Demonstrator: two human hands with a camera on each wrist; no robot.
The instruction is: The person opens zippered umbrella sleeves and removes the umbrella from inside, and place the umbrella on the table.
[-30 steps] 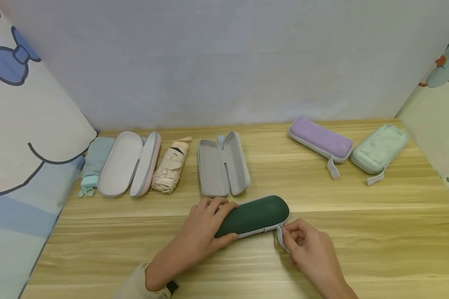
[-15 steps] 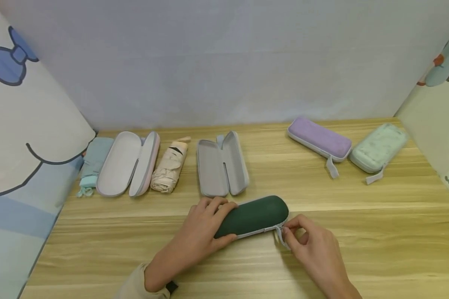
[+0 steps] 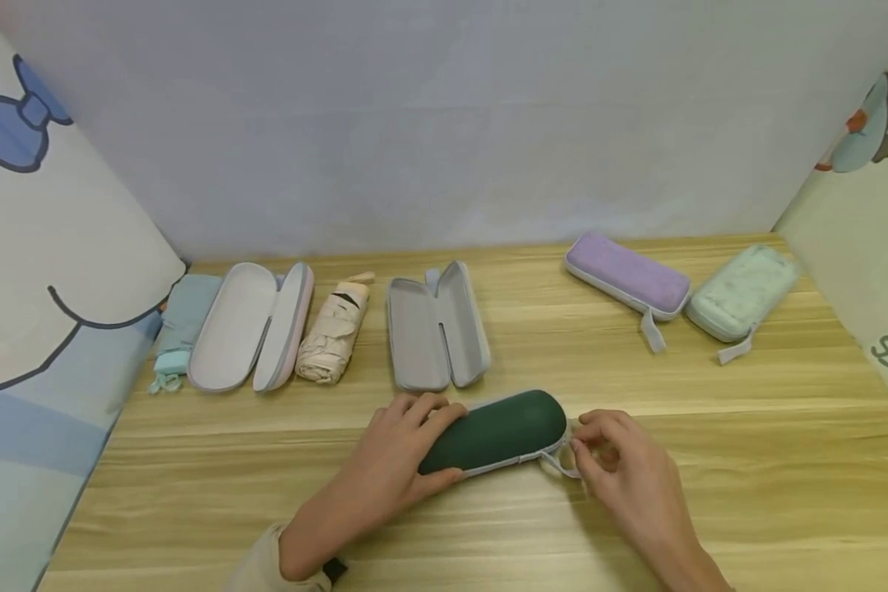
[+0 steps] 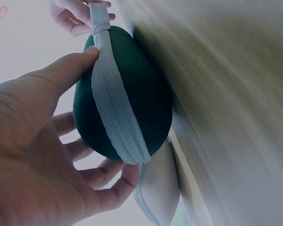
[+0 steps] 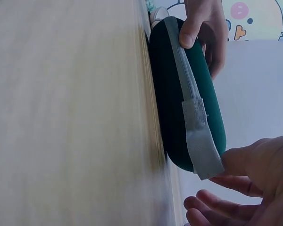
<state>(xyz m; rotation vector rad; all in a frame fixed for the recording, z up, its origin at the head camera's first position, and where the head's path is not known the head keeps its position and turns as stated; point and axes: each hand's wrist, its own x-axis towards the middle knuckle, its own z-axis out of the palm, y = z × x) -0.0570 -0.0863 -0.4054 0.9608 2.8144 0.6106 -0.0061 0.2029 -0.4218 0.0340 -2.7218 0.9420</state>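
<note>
A dark green zip-up glasses case [image 3: 499,432] lies closed-looking on the wooden table, a pale grey zip band along its side. My left hand [image 3: 395,452] grips its left end, fingers over the top and thumb along the near side; the left wrist view shows the thumb [image 4: 73,66] by the zip band. My right hand [image 3: 629,477] is at the right end, thumb and forefinger pinching at the zip, its slider hidden by the fingertips. A grey fabric tab [image 5: 203,146] sticks out from the case and bows toward those fingertips.
Behind the left hand stand an open grey case [image 3: 422,333] and an open pink-and-white case [image 3: 229,329]. Folded umbrellas, beige [image 3: 333,333] and teal [image 3: 187,316], lie near them. Purple [image 3: 629,271] and mint [image 3: 743,292] cases lie at the back right, before a cloth backdrop [image 3: 444,123].
My right hand has moved slightly up and right round the case's right end, and the tab now bows outward toward it. The left hand keeps its grip.
</note>
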